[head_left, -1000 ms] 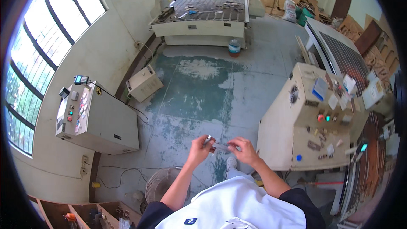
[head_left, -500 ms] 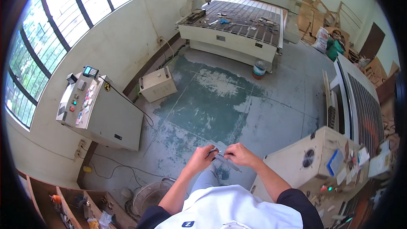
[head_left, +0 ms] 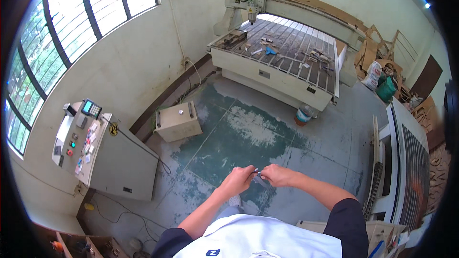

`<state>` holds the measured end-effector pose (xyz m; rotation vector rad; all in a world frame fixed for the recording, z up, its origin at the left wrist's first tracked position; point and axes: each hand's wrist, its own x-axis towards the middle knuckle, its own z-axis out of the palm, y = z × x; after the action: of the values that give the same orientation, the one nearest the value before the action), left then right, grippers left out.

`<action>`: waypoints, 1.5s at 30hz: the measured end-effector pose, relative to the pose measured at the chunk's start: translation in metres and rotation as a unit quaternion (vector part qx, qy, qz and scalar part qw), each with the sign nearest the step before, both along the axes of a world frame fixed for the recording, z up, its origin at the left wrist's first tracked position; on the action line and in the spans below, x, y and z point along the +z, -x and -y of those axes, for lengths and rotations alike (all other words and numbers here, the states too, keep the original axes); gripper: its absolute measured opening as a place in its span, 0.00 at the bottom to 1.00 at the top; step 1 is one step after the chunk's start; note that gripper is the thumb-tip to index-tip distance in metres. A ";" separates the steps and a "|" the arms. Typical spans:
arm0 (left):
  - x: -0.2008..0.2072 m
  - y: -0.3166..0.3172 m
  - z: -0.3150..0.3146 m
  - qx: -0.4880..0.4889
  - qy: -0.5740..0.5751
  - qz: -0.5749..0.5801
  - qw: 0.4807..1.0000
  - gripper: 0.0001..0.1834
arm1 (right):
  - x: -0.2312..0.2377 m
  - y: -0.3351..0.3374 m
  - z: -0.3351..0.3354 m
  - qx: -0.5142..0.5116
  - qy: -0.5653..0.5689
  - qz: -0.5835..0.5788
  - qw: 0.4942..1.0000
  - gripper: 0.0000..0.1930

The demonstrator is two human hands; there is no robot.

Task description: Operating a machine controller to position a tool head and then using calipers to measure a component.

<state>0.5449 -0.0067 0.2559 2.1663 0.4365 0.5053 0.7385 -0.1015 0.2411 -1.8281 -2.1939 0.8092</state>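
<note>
My left hand and my right hand meet in front of my body, fingertips almost together. Both are closed in a pinch on a small, slim item that shows dark and whitish between the fingers. A pale, see-through-looking piece hangs just below it. Its kind is too small and blurred to tell, and the fingers cover most of it.
Ahead stands a large CNC router with loose tools and scraps on its slatted bed. A control cabinet with a handheld pendant is on the left, near a beige box. A bucket sits by the machine. Cables cross the floor.
My view has shifted forward toward the router. My hands have drawn slightly farther out and to the right; the long grey piece seen between them before is now mostly hidden.
</note>
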 end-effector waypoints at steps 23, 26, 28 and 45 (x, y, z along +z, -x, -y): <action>-0.015 -0.247 -0.365 0.098 0.044 0.028 0.994 0.06 | 0.015 -0.236 -0.371 0.103 -0.094 0.092 0.986 0.08; -0.012 -0.282 -0.410 0.133 0.122 0.019 0.983 0.07 | 0.021 -0.271 -0.415 0.139 -0.148 0.124 0.971 0.07; -0.014 -0.301 -0.436 0.144 0.144 0.016 0.979 0.07 | 0.020 -0.289 -0.440 0.158 -0.173 0.136 0.963 0.07; -0.002 -0.399 -0.663 0.044 0.017 0.092 0.995 0.06 | 0.032 -0.382 -0.668 -0.020 0.039 0.065 0.997 0.08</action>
<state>0.9436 0.6560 0.2540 2.0523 0.4354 0.7344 1.1207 0.5666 0.2730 -2.0090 -2.2229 0.7988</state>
